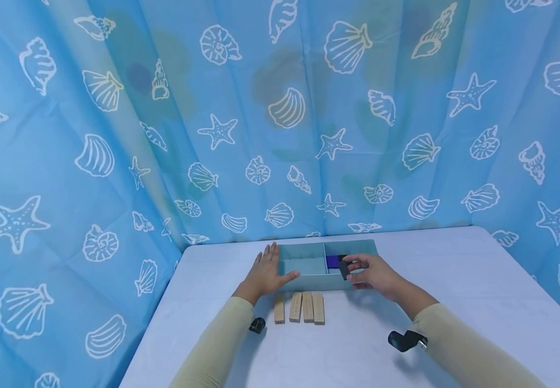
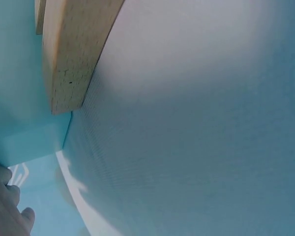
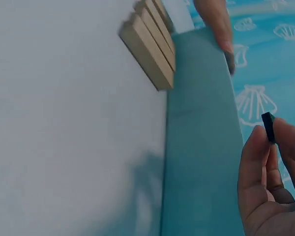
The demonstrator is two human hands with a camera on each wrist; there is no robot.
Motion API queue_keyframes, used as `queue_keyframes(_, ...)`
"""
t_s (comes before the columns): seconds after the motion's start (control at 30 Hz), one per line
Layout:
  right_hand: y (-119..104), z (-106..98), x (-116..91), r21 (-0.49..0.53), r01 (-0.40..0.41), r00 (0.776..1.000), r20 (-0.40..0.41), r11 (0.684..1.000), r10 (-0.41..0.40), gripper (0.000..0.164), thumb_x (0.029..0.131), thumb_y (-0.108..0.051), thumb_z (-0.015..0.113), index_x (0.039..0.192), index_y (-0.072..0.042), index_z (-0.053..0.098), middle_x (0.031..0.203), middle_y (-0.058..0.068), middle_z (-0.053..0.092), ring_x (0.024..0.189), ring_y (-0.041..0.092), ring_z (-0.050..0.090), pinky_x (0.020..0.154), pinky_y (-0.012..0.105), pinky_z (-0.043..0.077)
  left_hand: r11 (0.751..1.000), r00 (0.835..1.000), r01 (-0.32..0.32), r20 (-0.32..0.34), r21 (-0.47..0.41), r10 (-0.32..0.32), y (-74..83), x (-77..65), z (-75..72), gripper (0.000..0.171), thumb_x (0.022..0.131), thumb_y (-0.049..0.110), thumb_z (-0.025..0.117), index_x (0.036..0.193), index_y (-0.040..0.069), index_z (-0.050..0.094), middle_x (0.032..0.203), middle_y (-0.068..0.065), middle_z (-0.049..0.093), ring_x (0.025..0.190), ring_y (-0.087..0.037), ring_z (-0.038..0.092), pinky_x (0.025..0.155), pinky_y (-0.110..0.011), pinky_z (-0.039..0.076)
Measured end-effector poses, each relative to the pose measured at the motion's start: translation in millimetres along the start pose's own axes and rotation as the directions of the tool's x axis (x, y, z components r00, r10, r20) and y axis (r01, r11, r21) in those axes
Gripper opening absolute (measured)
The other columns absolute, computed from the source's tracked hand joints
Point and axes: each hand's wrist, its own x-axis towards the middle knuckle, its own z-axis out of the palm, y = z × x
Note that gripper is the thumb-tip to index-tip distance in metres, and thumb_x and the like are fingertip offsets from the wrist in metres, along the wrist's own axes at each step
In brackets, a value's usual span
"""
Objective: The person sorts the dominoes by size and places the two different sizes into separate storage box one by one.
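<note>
My left hand (image 1: 266, 274) rests on the left end of a pale blue-green box (image 1: 313, 283), its fingers extended along the side and the thumb over the front rim. Between the thumb and fingers of my right hand (image 1: 375, 274) is a small flat black block (image 3: 268, 128), pinched and held above the box's front rim at the right compartment. Inside that compartment lies a purple block (image 1: 332, 262) with a dark part beside it, partly covered by the right hand. A divider splits the box in two, and no object shows in the left compartment.
Several wooden blocks (image 1: 308, 307) lie side by side in front of the box on the white tablecloth (image 1: 328, 350). Behind the table hangs a blue curtain (image 1: 260, 140) with white shell prints. Dark wrist cameras (image 1: 403, 341) hang below both forearms.
</note>
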Motion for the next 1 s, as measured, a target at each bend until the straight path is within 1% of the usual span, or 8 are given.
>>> queue_keyframes(0.13,-5,-10,8,0.044,-0.012,1.000,-0.005,0.999,0.012,0.054,0.089,0.001,0.066,0.139,0.000,0.047,0.129,0.024,0.049,0.111,0.041,0.057,0.082,0.039,0.055,1.000,1.000,-0.003,0.006,0.003,0.003,0.1,2.1,-0.5,0.107,0.086,0.076,0.043,0.155,0.002,0.010,0.162,-0.013,0.006,0.148,-0.027,0.001,0.117,-0.046,0.004)
queue_keyframes(0.2,-5,-14,13,0.052,-0.013,1.000,-0.009,0.999,0.014,0.053,0.090,-0.001,0.066,0.139,0.000,0.047,0.130,0.023,0.048,0.113,0.041,0.056,0.083,0.039,0.055,1.000,1.000,-0.006,0.008,0.001,0.006,-0.1,3.0,0.3,0.107,0.086,0.077,0.043,0.156,0.003,0.010,0.162,-0.012,0.006,0.148,-0.026,0.001,0.117,-0.045,0.004)
queue_keyframes(0.37,-4,-19,23,0.088,-0.024,0.999,-0.036,0.996,0.027,0.050,0.093,0.000,0.061,0.141,0.000,0.045,0.126,0.020,0.049,0.114,0.040,0.054,0.085,0.039,0.054,1.000,1.000,-0.017,0.006,-0.002,0.017,-1.0,4.0,2.3,0.107,0.086,0.077,0.043,0.156,0.003,0.010,0.162,-0.012,0.005,0.148,-0.026,0.001,0.117,-0.046,0.004)
queue_keyframes(0.47,-6,-18,30,0.159,-0.042,0.997,-0.051,0.986,0.050,0.050,0.095,0.001,0.056,0.143,0.001,0.042,0.124,0.020,0.048,0.113,0.039,0.053,0.092,0.042,0.051,1.000,1.000,-0.021,-0.004,-0.002,0.021,-1.5,3.6,0.9,0.107,0.086,0.076,0.043,0.155,0.002,0.010,0.162,-0.013,0.006,0.147,-0.027,0.002,0.117,-0.047,0.005)
queue_keyframes(0.57,-8,-15,37,0.250,-0.067,0.995,-0.059,0.966,0.084,0.049,0.097,0.003,0.051,0.145,0.001,0.040,0.125,0.021,0.044,0.112,0.036,0.052,0.099,0.044,0.046,1.000,1.000,-0.015,-0.014,-0.006,0.015,-1.4,3.1,-0.3,0.106,0.086,0.075,0.044,0.155,0.001,0.011,0.161,-0.014,0.008,0.147,-0.028,0.003,0.117,-0.047,0.005)
queue_keyframes(0.7,-10,-11,45,0.311,-0.092,0.991,-0.060,0.946,0.116,0.050,0.099,0.004,0.045,0.148,0.001,0.034,0.134,0.023,0.037,0.115,0.034,0.048,0.099,0.042,0.045,1.000,1.000,-0.011,-0.008,-0.015,0.011,-0.9,2.2,0.0,0.106,0.087,0.075,0.044,0.155,0.001,0.011,0.161,-0.014,0.008,0.147,-0.028,0.004,0.117,-0.047,0.006)
queue_keyframes(0.83,-10,-10,53,0.301,-0.130,0.983,-0.086,0.945,0.163,0.051,0.099,0.005,0.041,0.149,0.001,0.031,0.133,0.023,0.036,0.116,0.035,0.048,0.096,0.039,0.048,1.000,1.000,-0.011,0.004,-0.018,0.011,-0.8,0.0,1.1,0.106,0.087,0.075,0.044,0.155,0.000,0.012,0.161,-0.014,0.008,0.147,-0.029,0.004,0.117,-0.048,0.007)
queue_keyframes(1.0,-11,-8,61,0.261,-0.208,0.956,-0.148,0.943,0.252,0.051,0.099,0.007,0.034,0.149,0.004,0.027,0.122,0.025,0.040,0.101,0.030,0.051,0.093,0.038,0.050,1.000,1.000,-0.012,-0.006,-0.016,0.012,-0.9,-0.3,2.0,0.106,0.087,0.075,0.045,0.155,0.000,0.012,0.161,-0.015,0.008,0.147,-0.029,0.004,0.117,-0.047,0.006)
